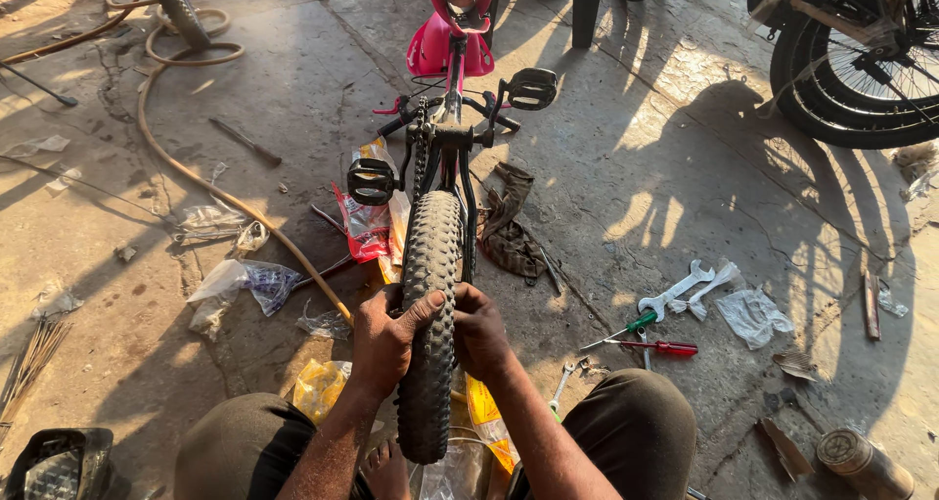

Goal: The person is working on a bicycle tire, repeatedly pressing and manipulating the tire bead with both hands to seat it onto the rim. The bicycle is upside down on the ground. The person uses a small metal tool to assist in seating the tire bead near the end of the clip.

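Observation:
A small pink bicycle (452,30) stands upside down in front of me. Its knobby black rear tyre (430,265) rises between my knees. My left hand (383,339) grips the tyre's left side with the thumb lying over the tread. On the tyre's right side my right hand (481,329) presses with curled fingers. Two black pedals (372,181) stick out from the crank above the tyre, and the chain runs beside it.
Screwdrivers (653,345) and spanners (675,291) lie on the concrete at right. A dirty rag (509,228), plastic wrappers (367,228) and a hose (186,158) lie around the bicycle. A bigger bicycle wheel (861,69) stands at upper right. A can (861,461) sits at lower right.

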